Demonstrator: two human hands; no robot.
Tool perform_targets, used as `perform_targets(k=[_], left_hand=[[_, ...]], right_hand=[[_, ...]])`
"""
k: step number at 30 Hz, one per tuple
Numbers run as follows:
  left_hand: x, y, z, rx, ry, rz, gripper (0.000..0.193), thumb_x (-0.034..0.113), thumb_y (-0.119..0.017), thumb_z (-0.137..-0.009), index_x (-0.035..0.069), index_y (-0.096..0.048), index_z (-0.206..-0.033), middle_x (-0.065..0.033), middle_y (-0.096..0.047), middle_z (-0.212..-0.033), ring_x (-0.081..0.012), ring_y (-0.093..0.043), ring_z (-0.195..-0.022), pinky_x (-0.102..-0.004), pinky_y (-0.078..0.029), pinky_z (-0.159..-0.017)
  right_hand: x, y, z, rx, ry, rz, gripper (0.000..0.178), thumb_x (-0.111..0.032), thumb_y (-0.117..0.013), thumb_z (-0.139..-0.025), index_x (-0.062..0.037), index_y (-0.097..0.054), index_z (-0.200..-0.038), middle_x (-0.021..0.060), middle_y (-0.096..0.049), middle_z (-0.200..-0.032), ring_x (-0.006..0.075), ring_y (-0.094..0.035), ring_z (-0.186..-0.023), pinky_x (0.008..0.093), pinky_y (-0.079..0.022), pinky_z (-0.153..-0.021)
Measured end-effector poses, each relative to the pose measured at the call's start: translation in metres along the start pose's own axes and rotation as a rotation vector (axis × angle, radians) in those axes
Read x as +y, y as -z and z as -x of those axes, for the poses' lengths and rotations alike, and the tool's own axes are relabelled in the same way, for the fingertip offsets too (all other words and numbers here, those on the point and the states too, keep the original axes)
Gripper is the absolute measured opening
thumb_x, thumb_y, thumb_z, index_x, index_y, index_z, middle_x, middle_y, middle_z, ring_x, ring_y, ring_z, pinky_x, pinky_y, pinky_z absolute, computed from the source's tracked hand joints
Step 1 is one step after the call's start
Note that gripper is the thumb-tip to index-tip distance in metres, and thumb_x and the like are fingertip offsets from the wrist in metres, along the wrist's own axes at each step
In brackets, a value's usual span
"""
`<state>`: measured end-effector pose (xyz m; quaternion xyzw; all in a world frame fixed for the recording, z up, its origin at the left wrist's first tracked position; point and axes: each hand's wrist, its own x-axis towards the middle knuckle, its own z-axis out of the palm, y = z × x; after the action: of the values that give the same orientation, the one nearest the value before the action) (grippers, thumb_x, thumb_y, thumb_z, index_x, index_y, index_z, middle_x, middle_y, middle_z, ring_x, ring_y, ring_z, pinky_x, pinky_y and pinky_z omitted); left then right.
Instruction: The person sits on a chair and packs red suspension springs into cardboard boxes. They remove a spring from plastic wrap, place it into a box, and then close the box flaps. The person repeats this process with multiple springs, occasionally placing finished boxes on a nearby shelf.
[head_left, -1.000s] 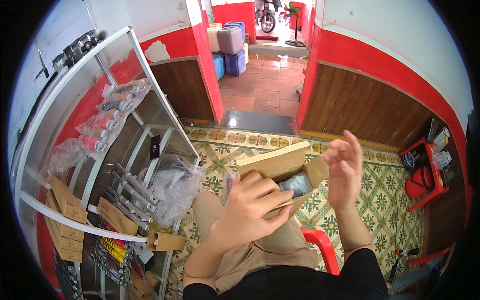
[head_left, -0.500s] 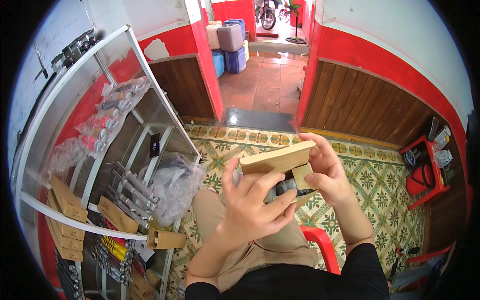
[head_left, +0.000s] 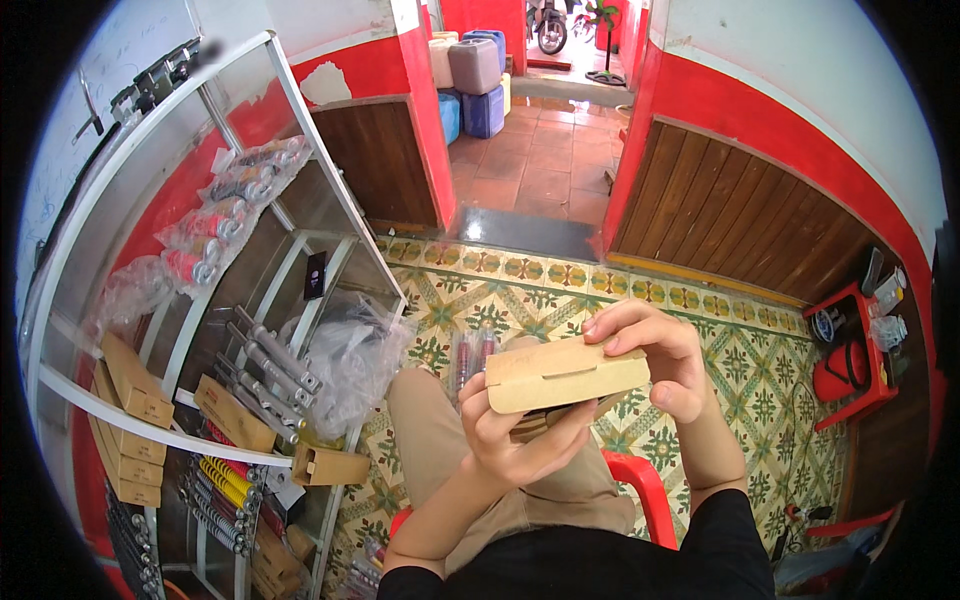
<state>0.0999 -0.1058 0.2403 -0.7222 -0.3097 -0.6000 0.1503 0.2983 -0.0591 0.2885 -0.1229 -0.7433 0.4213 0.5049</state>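
A small brown cardboard box [head_left: 570, 372] is held up in front of my lap, its slotted flap lying over the top. My left hand [head_left: 520, 445] is closed around its near left side, fingers along the edge below the flap. A narrow dark gap shows under the flap; what lies inside is mostly hidden. At the far right corner, the bent fingers of my right hand [head_left: 665, 360] rest on the flap, with the thumb standing apart from the box. Beyond the box, clear-wrapped shock absorbers [head_left: 464, 355] lie on the floor tiles, partly hidden.
On my left, a metal-framed shelf [head_left: 355, 235] holds bagged shock absorbers [head_left: 205, 235], metal fork tubes [head_left: 270, 360], plastic bags [head_left: 355, 365] and cardboard boxes [head_left: 135, 385]. A red stool [head_left: 870, 350] stands right, under a small load. Plastic jerrycans [head_left: 475, 70] are stacked beyond the doorway.
The box's raised flap has come down over the opening, covering the dark thing inside. My right thumb has left the end flap, and its fingers have moved onto the top flap.
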Motion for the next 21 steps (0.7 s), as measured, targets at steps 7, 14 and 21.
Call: perform_targets(k=[7,14,21], left_hand=[[-0.001,-0.002,0.008,0.168,-0.081,-0.123,0.033,0.025,-0.081,-0.068,0.046,-0.070,-0.090,0.0048,-0.041,-0.108,-0.0176,-0.038,-0.107,-0.0338,-0.039,-0.094],[-0.003,-0.007,0.020,0.171,0.009,-0.051,0.026,0.037,-0.076,-0.069,0.042,-0.068,-0.093,-0.0005,-0.040,-0.113,-0.0201,-0.037,-0.110,-0.0377,-0.035,-0.100],[-0.021,-0.016,0.024,0.251,0.280,0.634,0.039,0.028,-0.059,-0.089,0.005,-0.048,-0.118,-0.0274,-0.032,-0.139,-0.0397,-0.036,-0.131,-0.0496,-0.030,-0.109]], right_hand=[[-0.002,-0.007,-0.003,0.046,0.008,0.123,0.032,-0.012,-0.064,-0.073,-0.0004,-0.067,-0.103,0.0183,-0.063,-0.108,0.0309,-0.061,-0.103,0.0419,-0.046,-0.093],[0.003,-0.009,-0.002,0.075,0.081,0.234,0.037,-0.002,-0.058,-0.061,-0.0051,-0.073,-0.095,0.0171,-0.064,-0.104,0.0322,-0.060,-0.099,0.0446,-0.047,-0.094],[0.004,-0.009,-0.001,0.101,0.133,0.261,0.039,-0.001,-0.055,-0.057,-0.0053,-0.074,-0.092,0.0166,-0.065,-0.102,0.0326,-0.060,-0.098,0.0455,-0.047,-0.092]])
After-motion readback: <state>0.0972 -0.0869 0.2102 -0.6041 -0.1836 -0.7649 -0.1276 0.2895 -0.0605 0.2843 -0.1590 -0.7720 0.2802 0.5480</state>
